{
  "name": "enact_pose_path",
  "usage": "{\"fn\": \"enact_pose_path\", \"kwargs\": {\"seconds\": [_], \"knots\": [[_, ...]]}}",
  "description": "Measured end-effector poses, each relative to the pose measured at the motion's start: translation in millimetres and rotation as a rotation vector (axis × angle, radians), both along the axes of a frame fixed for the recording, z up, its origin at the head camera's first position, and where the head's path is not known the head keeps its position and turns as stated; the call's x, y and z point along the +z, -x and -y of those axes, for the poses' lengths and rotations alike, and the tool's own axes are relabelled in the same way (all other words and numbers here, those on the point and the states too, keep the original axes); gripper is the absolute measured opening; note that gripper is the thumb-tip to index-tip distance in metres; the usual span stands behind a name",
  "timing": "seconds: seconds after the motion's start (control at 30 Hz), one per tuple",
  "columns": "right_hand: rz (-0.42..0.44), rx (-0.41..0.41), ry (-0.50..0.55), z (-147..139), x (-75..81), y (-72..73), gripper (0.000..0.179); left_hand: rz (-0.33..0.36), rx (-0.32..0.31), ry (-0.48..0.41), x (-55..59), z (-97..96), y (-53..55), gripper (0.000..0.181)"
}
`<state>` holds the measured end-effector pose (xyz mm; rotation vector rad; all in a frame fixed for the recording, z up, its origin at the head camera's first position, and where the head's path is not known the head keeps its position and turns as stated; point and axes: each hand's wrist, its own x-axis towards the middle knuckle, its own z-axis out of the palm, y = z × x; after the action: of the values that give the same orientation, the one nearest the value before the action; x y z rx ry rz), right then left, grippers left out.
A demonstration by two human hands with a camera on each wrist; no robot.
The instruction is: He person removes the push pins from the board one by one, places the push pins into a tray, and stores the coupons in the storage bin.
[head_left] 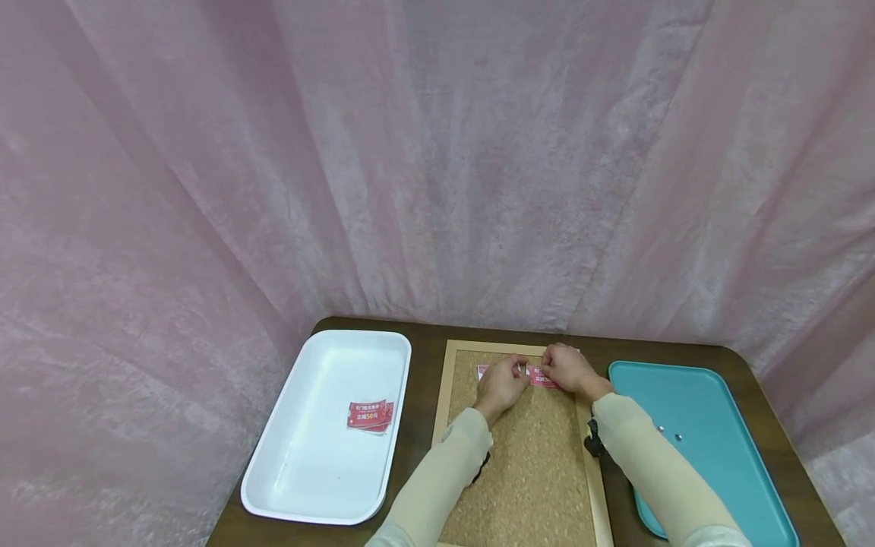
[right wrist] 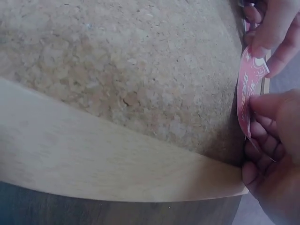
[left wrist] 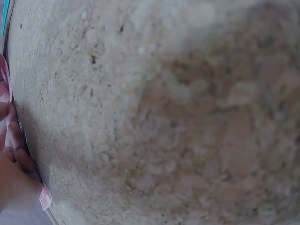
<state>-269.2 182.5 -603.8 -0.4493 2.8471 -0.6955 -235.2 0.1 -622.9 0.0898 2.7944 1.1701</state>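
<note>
A red paper coupon is held between both hands over the upper right part of a wood-framed cork board. My left hand pinches one end of it, with the thumb on its printed face in the right wrist view. The right hand pinches the other end, thumb on top and curled fingers behind, close to the frame. Between them the coupon bends slightly. Another coupon lies at the board's upper left, mostly covered by the left hand; its corner shows in the left wrist view.
On the left, a white tray holds a few overlapping red coupons. A teal tray stands on the right, with two small shiny studs visible beside the right sleeve. Pink curtains hang behind the dark wooden table.
</note>
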Motion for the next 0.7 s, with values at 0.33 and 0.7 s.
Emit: {"fn": "enact_pose_path", "kwargs": {"seconds": [0.33, 0.7], "knots": [[0.062, -0.065, 0.094, -1.7, 1.3, -0.6, 0.01, 0.004, 0.003, -0.021, 6.7, 0.7, -2.3, 0.035], [0.117, -0.14, 0.379, -5.9, 1.1, -2.7, 0.008, 0.002, 0.016, -0.032, 0.3, -0.7, -1.5, 0.033]]}}
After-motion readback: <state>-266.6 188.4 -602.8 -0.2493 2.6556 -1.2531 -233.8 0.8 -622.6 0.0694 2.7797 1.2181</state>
